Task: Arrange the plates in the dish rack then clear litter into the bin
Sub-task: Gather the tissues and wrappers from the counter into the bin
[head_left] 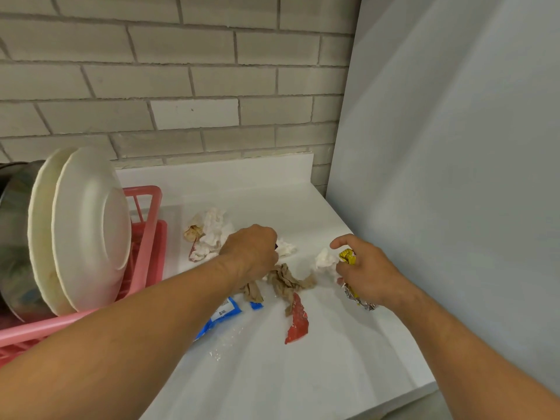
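White counter [303,374], scattered litter [298,322], grey brick wall [181,71]

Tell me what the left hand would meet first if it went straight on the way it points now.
Most likely the small white tissue just beyond the left hand; they may already touch, since depth is unclear.

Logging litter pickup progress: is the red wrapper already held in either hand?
No, the red wrapper lies on the white counter, apart from the left hand and from the right hand, which grips a yellow wrapper.
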A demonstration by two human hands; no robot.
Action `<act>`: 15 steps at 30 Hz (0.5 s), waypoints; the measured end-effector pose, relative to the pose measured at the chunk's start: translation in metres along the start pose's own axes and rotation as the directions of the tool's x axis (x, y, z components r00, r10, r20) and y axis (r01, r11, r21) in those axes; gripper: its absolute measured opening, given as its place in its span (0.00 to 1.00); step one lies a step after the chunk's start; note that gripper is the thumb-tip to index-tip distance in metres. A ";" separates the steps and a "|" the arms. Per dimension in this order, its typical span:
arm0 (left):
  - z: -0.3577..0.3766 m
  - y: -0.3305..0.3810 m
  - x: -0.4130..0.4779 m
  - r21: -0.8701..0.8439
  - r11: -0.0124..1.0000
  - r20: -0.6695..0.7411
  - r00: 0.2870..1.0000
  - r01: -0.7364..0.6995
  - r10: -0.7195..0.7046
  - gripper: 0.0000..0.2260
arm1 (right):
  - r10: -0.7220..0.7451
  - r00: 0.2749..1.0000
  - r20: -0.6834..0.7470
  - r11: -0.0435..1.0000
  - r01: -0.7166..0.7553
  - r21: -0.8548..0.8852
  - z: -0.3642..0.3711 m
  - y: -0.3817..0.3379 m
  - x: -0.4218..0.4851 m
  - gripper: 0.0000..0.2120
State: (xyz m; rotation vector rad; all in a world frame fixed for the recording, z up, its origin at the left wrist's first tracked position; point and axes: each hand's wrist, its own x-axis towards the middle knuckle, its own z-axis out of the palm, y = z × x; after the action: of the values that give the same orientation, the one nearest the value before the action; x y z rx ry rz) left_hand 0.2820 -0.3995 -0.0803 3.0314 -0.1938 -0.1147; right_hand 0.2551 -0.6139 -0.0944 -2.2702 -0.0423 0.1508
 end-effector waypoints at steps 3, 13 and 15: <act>-0.001 0.002 -0.004 -0.305 0.945 0.050 0.989 -0.121 0.142 0.15 | -0.020 0.999 0.041 0.998 0.018 0.054 0.000 -0.005 -0.001 0.13; 0.003 0.002 -0.014 -0.491 0.839 0.012 0.961 -0.235 0.276 0.08 | -0.067 0.989 0.133 0.998 0.067 0.001 -0.005 -0.014 -0.008 0.16; -0.002 -0.004 -0.016 -0.486 0.849 -0.010 0.973 -0.207 0.231 0.07 | -0.064 0.986 0.154 0.998 0.065 -0.001 -0.007 -0.013 -0.009 0.16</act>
State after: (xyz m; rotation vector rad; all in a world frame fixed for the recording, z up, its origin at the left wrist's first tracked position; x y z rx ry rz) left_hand 0.2673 -0.3930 -0.0780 2.4856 -0.4418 -0.1870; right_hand 0.2473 -0.6112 -0.0788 -2.2564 -0.1977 0.2920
